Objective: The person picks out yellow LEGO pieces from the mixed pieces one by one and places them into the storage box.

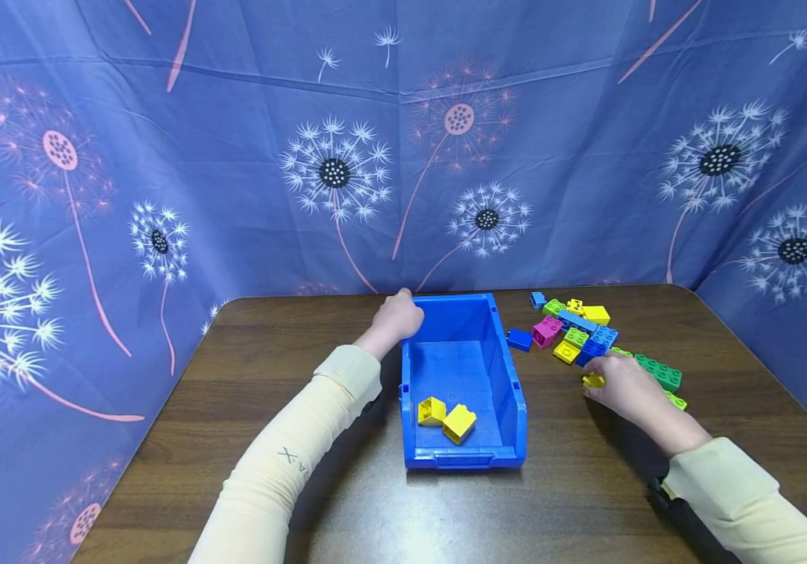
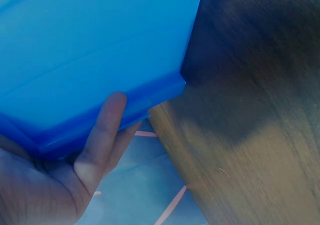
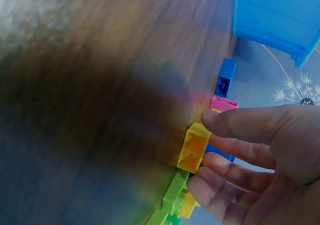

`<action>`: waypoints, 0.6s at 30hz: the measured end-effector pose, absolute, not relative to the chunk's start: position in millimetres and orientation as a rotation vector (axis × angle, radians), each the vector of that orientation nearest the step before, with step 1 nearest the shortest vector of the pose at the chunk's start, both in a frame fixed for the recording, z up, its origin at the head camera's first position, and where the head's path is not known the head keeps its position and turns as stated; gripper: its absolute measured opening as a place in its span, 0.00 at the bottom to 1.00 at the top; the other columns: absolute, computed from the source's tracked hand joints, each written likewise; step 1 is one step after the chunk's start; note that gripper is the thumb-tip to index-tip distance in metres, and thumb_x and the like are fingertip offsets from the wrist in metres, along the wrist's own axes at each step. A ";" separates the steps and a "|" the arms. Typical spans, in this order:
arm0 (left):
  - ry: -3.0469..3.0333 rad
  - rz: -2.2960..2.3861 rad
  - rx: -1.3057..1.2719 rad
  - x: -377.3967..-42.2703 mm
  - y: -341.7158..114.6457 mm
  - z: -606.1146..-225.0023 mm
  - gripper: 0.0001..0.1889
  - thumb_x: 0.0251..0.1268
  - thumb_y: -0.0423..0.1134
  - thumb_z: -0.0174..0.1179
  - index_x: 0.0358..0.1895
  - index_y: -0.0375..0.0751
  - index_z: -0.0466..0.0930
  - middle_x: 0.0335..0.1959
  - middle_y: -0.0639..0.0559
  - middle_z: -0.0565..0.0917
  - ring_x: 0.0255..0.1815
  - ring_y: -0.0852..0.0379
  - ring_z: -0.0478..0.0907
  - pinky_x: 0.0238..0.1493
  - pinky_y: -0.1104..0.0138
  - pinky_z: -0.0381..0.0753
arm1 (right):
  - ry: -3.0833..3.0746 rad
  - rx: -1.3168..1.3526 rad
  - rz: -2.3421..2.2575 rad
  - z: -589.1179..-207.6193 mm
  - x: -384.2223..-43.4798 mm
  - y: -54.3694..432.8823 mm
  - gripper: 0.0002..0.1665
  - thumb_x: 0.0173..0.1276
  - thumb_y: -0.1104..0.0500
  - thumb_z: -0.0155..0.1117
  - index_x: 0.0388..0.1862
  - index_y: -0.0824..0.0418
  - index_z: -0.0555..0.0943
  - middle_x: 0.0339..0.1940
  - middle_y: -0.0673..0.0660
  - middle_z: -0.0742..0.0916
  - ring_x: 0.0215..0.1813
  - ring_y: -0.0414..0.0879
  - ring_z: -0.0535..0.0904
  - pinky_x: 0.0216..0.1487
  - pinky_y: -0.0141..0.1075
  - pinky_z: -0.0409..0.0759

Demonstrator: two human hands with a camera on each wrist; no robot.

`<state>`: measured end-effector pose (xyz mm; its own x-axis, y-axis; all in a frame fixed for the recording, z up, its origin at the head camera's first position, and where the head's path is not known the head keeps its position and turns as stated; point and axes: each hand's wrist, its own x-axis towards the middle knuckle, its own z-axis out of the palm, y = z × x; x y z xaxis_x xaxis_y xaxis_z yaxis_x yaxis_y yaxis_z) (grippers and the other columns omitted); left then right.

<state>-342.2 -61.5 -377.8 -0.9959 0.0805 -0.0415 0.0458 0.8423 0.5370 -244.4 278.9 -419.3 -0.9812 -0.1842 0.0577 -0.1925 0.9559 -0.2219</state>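
At the back left corner of a blue bin (image 1: 454, 459), my left hand (image 1: 399, 315) grips the rim; in the left wrist view a finger (image 2: 106, 127) lies along the bin's wall (image 2: 95, 50). Inside the bin lie two yellow bricks (image 1: 459, 424), near its front lip. To the right, my right hand (image 1: 629, 385) pinches a yellow brick (image 1: 593, 381) at the near edge of a pile of toy bricks. The right wrist view shows this brick's hollow underside (image 3: 193, 147) by the fingertips, with the thumb and fingers around it.
The pile right of the bin holds a magenta brick (image 1: 547, 331), a dark blue brick (image 1: 519, 339), a long green brick (image 1: 660, 373), a yellow brick (image 1: 566, 352) and several more. A patterned blue cloth (image 1: 403, 157) hangs behind the wooden table (image 1: 291, 345).
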 end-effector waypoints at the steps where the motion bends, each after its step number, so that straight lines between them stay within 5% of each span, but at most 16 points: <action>1: 2.955 0.860 0.102 -342.1 -61.4 -377.9 0.26 0.68 0.40 0.42 0.68 0.32 0.59 0.51 0.38 0.77 0.30 0.49 0.79 0.20 0.66 0.75 | -3.062 0.303 0.348 -420.0 -244.4 278.7 0.19 0.49 0.61 0.75 0.38 0.71 0.83 0.38 0.71 0.83 0.42 0.65 0.79 0.43 0.57 0.77; 18: 2.958 0.856 0.109 -343.0 -61.6 -378.2 0.26 0.69 0.40 0.43 0.67 0.32 0.60 0.51 0.39 0.77 0.33 0.49 0.78 0.22 0.65 0.74 | -2.996 0.320 0.270 -429.3 -248.7 281.5 0.14 0.48 0.67 0.74 0.34 0.70 0.84 0.35 0.68 0.81 0.35 0.59 0.79 0.37 0.54 0.79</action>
<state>-343.0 -61.6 -378.2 -0.9957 0.0843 -0.0381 0.0509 0.8434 0.5349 -248.7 281.5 -429.3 -0.9709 -0.1985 0.1342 -0.2192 0.9618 -0.1638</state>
